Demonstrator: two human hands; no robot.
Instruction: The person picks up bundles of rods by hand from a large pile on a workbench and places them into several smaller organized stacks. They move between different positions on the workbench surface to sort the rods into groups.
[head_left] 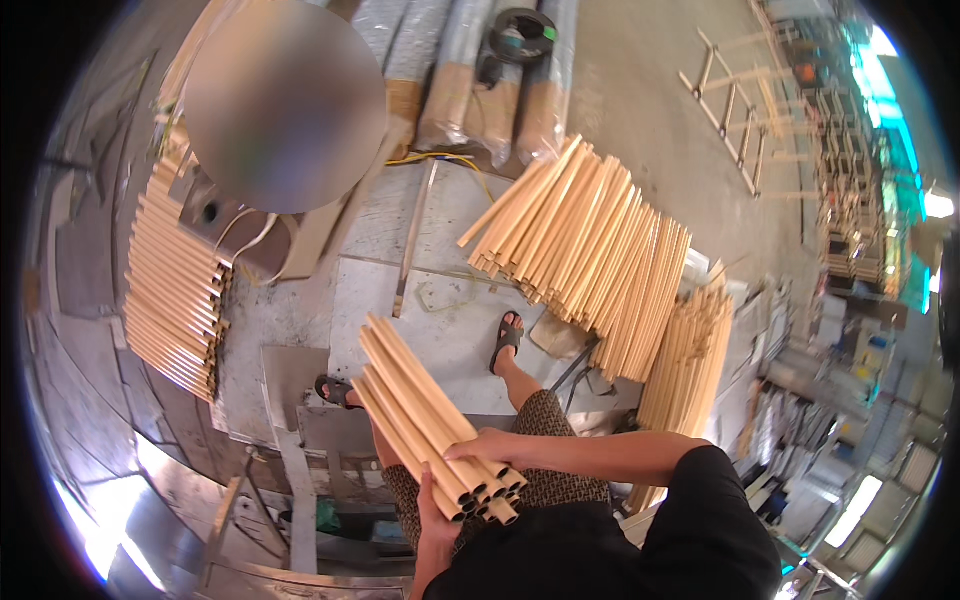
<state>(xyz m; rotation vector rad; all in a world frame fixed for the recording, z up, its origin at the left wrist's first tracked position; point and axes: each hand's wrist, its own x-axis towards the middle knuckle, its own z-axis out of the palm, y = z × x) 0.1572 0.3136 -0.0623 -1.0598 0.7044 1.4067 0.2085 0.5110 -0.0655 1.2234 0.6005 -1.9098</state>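
Left hand grip cups my tube bundle from below | right hand grip clamps over top | tube pile on floor ahead

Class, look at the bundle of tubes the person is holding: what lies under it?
Under the bundle of tubes are the left hand, a patterned trouser leg and the concrete floor; the left palm is covered.
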